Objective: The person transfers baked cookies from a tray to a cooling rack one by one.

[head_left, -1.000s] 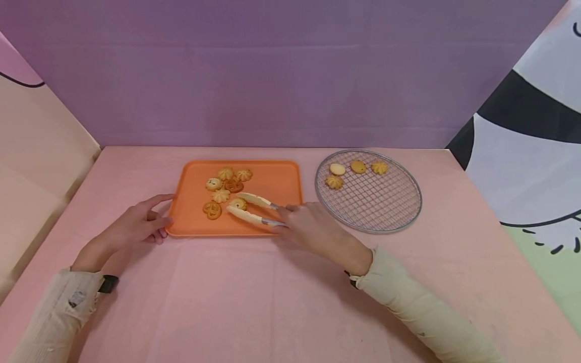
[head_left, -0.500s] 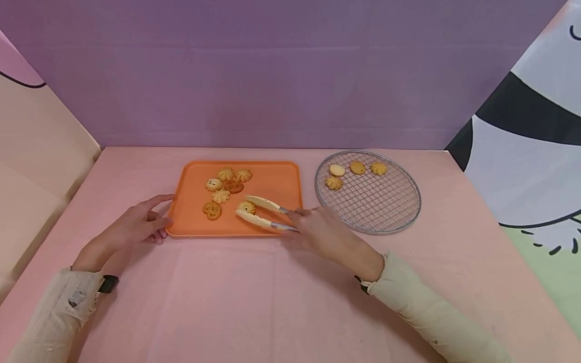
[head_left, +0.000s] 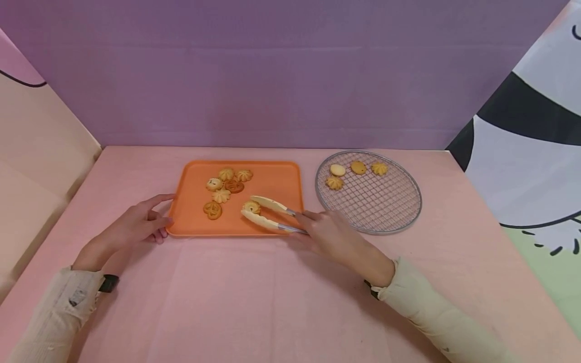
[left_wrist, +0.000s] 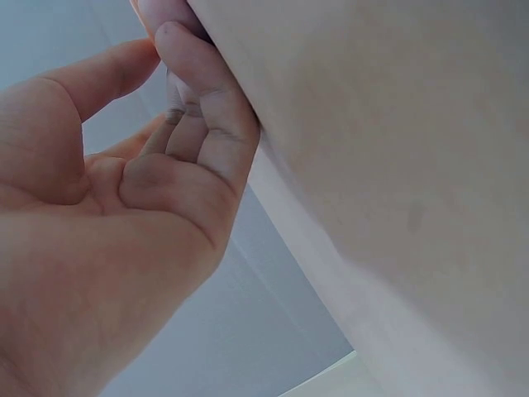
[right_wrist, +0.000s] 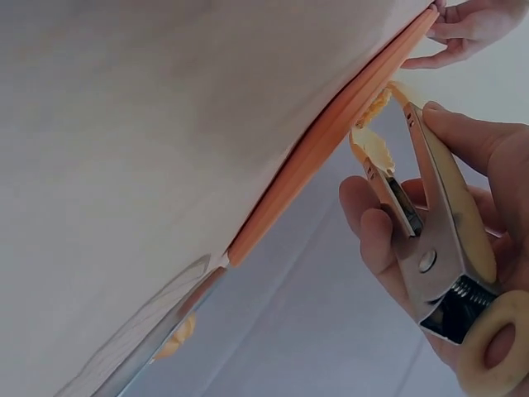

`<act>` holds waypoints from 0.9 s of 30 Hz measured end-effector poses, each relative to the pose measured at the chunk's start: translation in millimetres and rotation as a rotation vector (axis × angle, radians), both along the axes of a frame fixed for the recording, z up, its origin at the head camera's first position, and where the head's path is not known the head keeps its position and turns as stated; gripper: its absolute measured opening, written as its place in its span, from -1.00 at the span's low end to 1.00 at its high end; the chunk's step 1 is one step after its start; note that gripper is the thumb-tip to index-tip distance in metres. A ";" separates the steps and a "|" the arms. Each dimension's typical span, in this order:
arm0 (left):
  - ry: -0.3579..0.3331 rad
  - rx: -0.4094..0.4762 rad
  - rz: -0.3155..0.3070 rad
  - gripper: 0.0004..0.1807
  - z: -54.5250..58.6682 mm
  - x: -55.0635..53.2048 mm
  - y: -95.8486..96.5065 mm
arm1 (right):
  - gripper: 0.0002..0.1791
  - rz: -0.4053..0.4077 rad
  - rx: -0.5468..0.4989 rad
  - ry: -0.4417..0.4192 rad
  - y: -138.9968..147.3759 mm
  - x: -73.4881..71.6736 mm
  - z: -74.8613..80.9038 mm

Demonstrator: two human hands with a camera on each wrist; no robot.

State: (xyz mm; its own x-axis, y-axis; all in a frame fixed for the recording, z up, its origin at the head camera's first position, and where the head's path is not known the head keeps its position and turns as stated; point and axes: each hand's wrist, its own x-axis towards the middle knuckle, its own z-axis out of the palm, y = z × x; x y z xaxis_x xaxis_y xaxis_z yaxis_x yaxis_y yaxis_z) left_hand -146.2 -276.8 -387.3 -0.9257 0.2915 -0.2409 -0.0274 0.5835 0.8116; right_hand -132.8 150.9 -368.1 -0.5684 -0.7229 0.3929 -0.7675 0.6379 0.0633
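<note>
In the head view my right hand (head_left: 333, 234) grips metal tongs (head_left: 260, 220) with cream tips. The tips lie either side of a round, ridged cookie (head_left: 251, 206) with a dark centre, low over the orange tray (head_left: 277, 176). In the right wrist view, thumb and fingers press the arms of the tongs (right_wrist: 442, 248) from both sides. My left hand (head_left: 136, 224) rests at the tray's left edge, index finger and thumb spread along it. The left wrist view shows the other fingers of this hand (left_wrist: 165, 182) loosely bent.
Left on the tray lie several other cookies, among them a pretzel-shaped one (head_left: 213, 210) and a flower-shaped one (head_left: 221, 196). A round wire rack (head_left: 369, 201) stands right of the tray, with several cookies, such as a pale oval one (head_left: 338, 170), toward its far-left side.
My right hand has moved right and slightly toward me. The cookie between the tong tips has shifted right with it, away from the other cookies. The left hand has stayed in place.
</note>
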 end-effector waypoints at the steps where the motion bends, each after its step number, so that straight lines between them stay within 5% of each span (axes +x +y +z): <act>1: -0.001 0.004 -0.001 -0.24 -0.3 0.0 -0.1 | -0.62 0.003 -0.002 0.002 1.3 0.8 0.3; 27: 0.019 0.000 -0.005 -0.24 -0.7 -0.3 0.2 | -0.62 -0.034 -0.086 0.063 54.6 11.0 10.6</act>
State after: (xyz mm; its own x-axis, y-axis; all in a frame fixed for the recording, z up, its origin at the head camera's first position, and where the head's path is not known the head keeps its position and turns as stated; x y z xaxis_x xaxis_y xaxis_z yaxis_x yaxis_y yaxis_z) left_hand -146.5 -276.7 -388.0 -0.9287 0.2963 -0.2229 -0.0087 0.5835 0.8120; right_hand -121.8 205.6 -357.5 -0.5645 -0.6653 0.4887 -0.7414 0.6689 0.0543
